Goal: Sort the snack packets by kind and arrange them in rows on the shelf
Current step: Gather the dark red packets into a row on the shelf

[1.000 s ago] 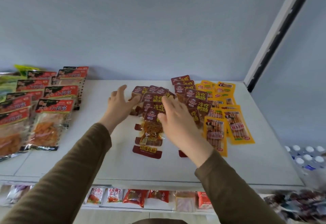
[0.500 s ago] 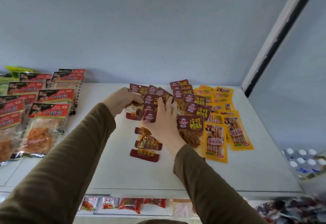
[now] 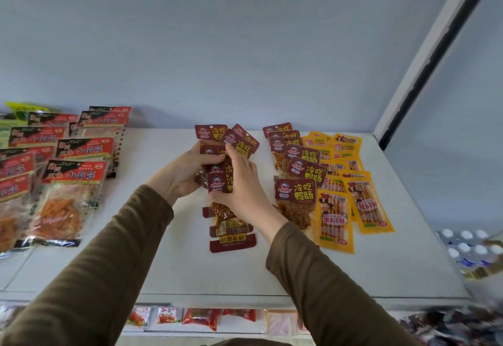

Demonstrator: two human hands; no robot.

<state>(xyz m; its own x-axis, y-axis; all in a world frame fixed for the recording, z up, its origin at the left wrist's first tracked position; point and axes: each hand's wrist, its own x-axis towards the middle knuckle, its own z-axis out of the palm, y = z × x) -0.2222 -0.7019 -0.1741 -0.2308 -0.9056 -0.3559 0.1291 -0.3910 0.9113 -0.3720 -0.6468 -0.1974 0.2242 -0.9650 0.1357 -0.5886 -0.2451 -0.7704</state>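
Observation:
On the white shelf [image 3: 353, 269], a bunch of dark-red snack packets [image 3: 226, 144] with yellow lettering lies at the middle, fanned and overlapping. My left hand [image 3: 187, 174] grips the bunch from its left side. My right hand [image 3: 242, 185] lies over the packets from the right, thumb under the lower edge of one header, fingers curled on top. To the right runs a tidy row of the same dark-red packets [image 3: 296, 182]. Further right lie two rows of yellow packets [image 3: 351, 196].
Large red-and-black packets [image 3: 73, 179] lie in rows at the left, with green ones [image 3: 21, 107] behind. A lower shelf with small packets [image 3: 201, 317] shows under the front edge. White bottle caps [image 3: 468, 245] sit low at the right. A slanted frame post [image 3: 424, 54] bounds the shelf's right.
Both hands have closed in on the middle bunch of dark-red packets and gathered it together. The lowest packets of that bunch have stayed flat on the shelf.

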